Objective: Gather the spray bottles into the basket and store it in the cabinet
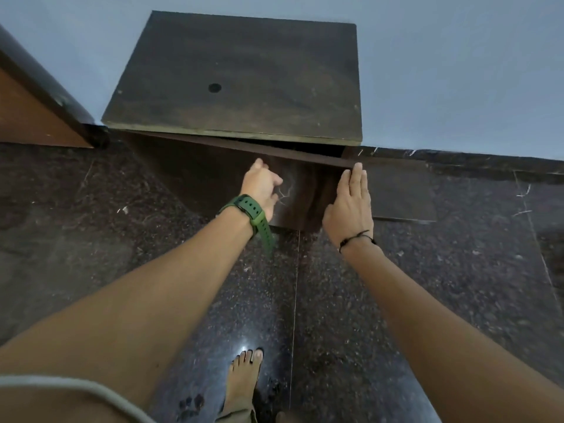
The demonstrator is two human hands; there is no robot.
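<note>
Foot: a bare foot (pixel 244 380) stood on the dark speckled floor (pixel 412 300) at the near edge, between the two forearms.
Left hand: the left hand (pixel 262 186), with a green watch (pixel 250 212) on its wrist, reached to the face of the cabinet door (pixel 213 178); its fingers (pixel 259 164) were curled loosely near the door's top edge, and whether they gripped the edge could not be told.
Right hand: the right hand (pixel 351 203), with a dark cord bracelet (pixel 355 238) on its wrist, lay flat with its fingers straight and pressed together, against the door's right edge; it held nothing.
Cabinet: a low dark wooden cabinet (pixel 238 80) stood against the far pale wall (pixel 457 71); its top carried one small round hole (pixel 214 87).
Door: slightly ajar, with a narrow dark gap showing under the top on the right.
Basket and spray bottles: neither was in view; the inside of the cabinet was hidden.
Left edge: part of brown furniture (pixel 27 117).
</note>
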